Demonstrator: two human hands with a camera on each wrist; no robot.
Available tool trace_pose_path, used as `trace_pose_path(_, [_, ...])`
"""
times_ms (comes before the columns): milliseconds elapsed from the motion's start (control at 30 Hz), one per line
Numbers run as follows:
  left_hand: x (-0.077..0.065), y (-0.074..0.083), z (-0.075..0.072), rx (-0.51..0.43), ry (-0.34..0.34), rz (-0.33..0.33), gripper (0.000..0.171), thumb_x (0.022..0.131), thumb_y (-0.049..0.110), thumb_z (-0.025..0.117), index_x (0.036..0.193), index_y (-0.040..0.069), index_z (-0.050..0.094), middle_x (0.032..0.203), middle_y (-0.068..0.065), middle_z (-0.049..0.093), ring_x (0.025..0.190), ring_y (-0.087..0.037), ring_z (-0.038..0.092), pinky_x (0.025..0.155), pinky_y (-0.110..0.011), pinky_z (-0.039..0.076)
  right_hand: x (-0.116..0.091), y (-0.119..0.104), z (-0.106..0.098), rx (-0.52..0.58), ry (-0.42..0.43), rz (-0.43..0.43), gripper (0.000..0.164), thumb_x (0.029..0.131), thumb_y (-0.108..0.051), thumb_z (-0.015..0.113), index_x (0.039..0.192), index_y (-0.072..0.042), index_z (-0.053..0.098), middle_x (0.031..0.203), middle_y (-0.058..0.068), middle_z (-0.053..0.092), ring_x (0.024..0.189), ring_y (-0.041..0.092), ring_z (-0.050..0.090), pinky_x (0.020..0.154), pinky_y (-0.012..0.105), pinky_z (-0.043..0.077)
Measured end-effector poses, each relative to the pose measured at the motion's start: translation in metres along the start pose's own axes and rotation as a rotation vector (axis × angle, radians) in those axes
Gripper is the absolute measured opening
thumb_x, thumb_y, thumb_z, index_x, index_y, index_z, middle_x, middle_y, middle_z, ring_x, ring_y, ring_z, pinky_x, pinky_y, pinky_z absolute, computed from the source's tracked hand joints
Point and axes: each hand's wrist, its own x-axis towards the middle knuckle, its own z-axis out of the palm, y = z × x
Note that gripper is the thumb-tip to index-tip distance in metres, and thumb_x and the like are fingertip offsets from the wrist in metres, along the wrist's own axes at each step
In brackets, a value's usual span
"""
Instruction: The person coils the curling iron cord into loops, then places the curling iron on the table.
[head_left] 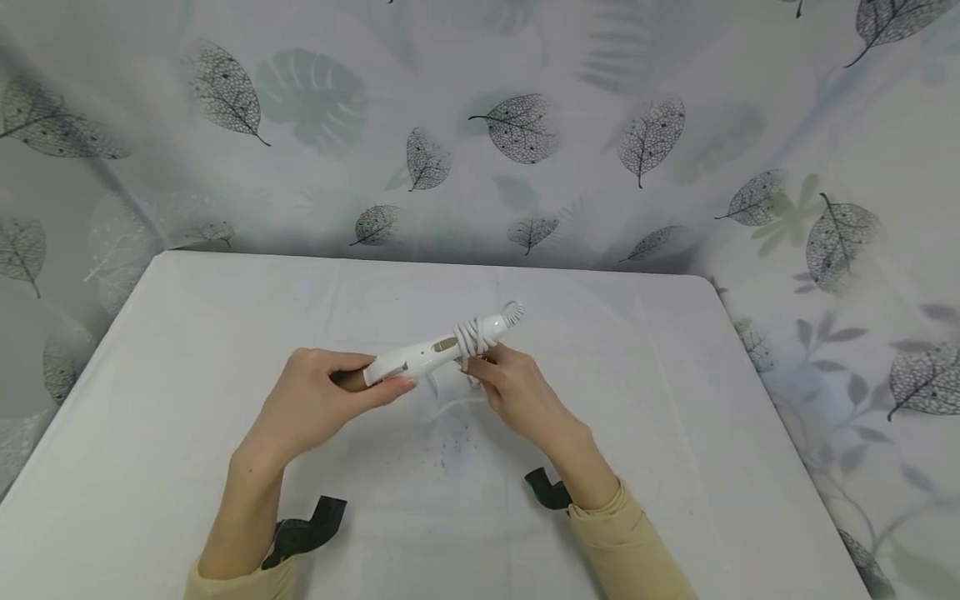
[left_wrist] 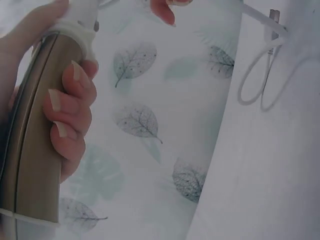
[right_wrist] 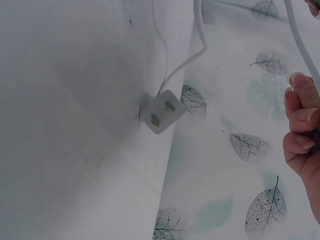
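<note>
A white hair straightener (head_left: pixel 420 357) with a brown-gold barrel (left_wrist: pixel 42 115) is held above the table, tilted up to the right. My left hand (head_left: pixel 311 408) grips it by the barrel, its fingers (left_wrist: pixel 70 110) curled round in the left wrist view. White cord (head_left: pixel 472 337) is wound in several coils about the handle. Just below those coils, my right hand (head_left: pixel 517 392) pinches the cord with bent fingers (right_wrist: pixel 302 117). A two-pin plug (right_wrist: pixel 162 112) dangles from a length of cord in the right wrist view.
Beneath both hands lies a table (head_left: pixel 622 375) with a white cover, marked by small dark specks (head_left: pixel 450 446). Leaf-printed cloth (head_left: pixel 450 108) hangs behind and at the sides. Black straps (head_left: pixel 307 529) stick out near each wrist.
</note>
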Motion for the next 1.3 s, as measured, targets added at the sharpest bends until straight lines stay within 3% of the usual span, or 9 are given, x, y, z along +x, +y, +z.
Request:
trace_pose_path(133, [0.003, -0.004, 0.002, 0.136, 0.074, -0.046, 0.036, 0.083, 0.057, 0.075, 0.068, 0.025, 0.068, 0.050, 0.014, 0.033, 0.051, -0.004, 0.033, 0.046, -0.023, 0.027, 0.002, -0.001, 0.002, -0.014, -0.012, -0.076, 0.019, 0.088, 0.002, 0.073, 0.107, -0.004, 0.072, 0.095, 0.006, 0.066, 0.073, 0.013, 0.059, 0.065, 0.021, 0.049])
trace_pose_path(300, [0.005, -0.008, 0.009, 0.261, 0.124, -0.123, 0.048, 0.080, 0.071, 0.068, 0.067, 0.024, 0.065, 0.052, 0.012, 0.028, 0.052, -0.007, 0.034, 0.046, -0.025, 0.025, 0.001, -0.008, 0.002, -0.075, -0.036, -0.132, 0.007, 0.092, -0.006, 0.071, 0.096, -0.005, 0.066, 0.082, 0.001, 0.059, 0.068, 0.011, 0.049, 0.062, 0.022, 0.043])
trace_pose_path(400, [0.008, -0.010, 0.016, 0.282, 0.132, -0.135, 0.056, 0.078, 0.075, 0.066, 0.062, 0.022, 0.057, 0.054, 0.010, 0.026, 0.052, -0.008, 0.033, 0.046, -0.025, 0.024, 0.001, -0.011, 0.000, -0.023, -0.067, -0.108, 0.008, 0.092, -0.003, 0.071, 0.092, -0.006, 0.063, 0.083, 0.000, 0.059, 0.071, 0.010, 0.049, 0.065, 0.022, 0.045])
trace_pose_path(567, [0.011, -0.010, 0.023, 0.244, 0.104, -0.106, 0.053, 0.078, 0.073, 0.067, 0.062, 0.023, 0.060, 0.054, 0.010, 0.029, 0.052, -0.007, 0.035, 0.046, -0.024, 0.025, 0.001, -0.013, 0.002, 0.047, -0.141, -0.080, 0.013, 0.090, 0.002, 0.071, 0.089, -0.005, 0.060, 0.086, 0.001, 0.060, 0.076, 0.010, 0.055, 0.071, 0.021, 0.049])
trace_pose_path(767, [0.010, -0.012, 0.020, 0.325, 0.112, -0.192, 0.052, 0.075, 0.078, 0.066, 0.070, 0.026, 0.068, 0.053, 0.009, 0.032, 0.052, -0.011, 0.039, 0.045, -0.027, 0.028, 0.001, -0.015, -0.007, 0.032, -0.224, -0.077, 0.015, 0.090, 0.002, 0.071, 0.089, -0.008, 0.060, 0.084, -0.002, 0.059, 0.075, 0.009, 0.053, 0.070, 0.020, 0.047])
trace_pose_path(933, [0.010, -0.016, 0.016, 0.385, 0.172, -0.190, 0.055, 0.076, 0.078, 0.065, 0.081, 0.024, 0.074, 0.052, 0.008, 0.033, 0.050, -0.013, 0.041, 0.044, -0.028, 0.030, 0.000, -0.017, -0.016, 0.054, -0.195, 0.043, 0.020, 0.088, 0.011, 0.063, 0.101, -0.004, 0.068, 0.085, 0.001, 0.060, 0.070, 0.009, 0.052, 0.064, 0.019, 0.045])
trace_pose_path(1033, [0.010, -0.019, 0.015, 0.415, 0.222, -0.185, 0.055, 0.078, 0.077, 0.065, 0.084, 0.023, 0.075, 0.052, 0.008, 0.033, 0.049, -0.013, 0.039, 0.042, -0.028, 0.029, -0.001, -0.018, -0.019, 0.003, -0.144, 0.156, 0.029, 0.086, 0.014, 0.061, 0.111, 0.001, 0.070, 0.087, 0.006, 0.064, 0.070, 0.012, 0.058, 0.063, 0.021, 0.048])
trace_pose_path(1200, [0.011, -0.023, 0.015, 0.430, 0.290, -0.189, 0.054, 0.079, 0.072, 0.068, 0.090, 0.020, 0.078, 0.052, 0.008, 0.033, 0.047, -0.012, 0.034, 0.040, -0.027, 0.026, -0.002, -0.018, -0.027, -0.117, -0.042, 0.344, 0.011, 0.091, 0.007, 0.065, 0.100, 0.004, 0.071, 0.082, 0.009, 0.066, 0.067, 0.017, 0.062, 0.061, 0.027, 0.052])
trace_pose_path(1300, [0.011, -0.022, 0.015, 0.439, 0.321, -0.171, 0.050, 0.080, 0.067, 0.071, 0.084, 0.017, 0.077, 0.051, 0.008, 0.031, 0.047, -0.011, 0.031, 0.040, -0.027, 0.023, -0.002, -0.017, -0.031, -0.160, 0.013, 0.384, 0.004, 0.093, 0.003, 0.066, 0.094, 0.004, 0.070, 0.078, 0.011, 0.067, 0.065, 0.021, 0.064, 0.059, 0.029, 0.053])
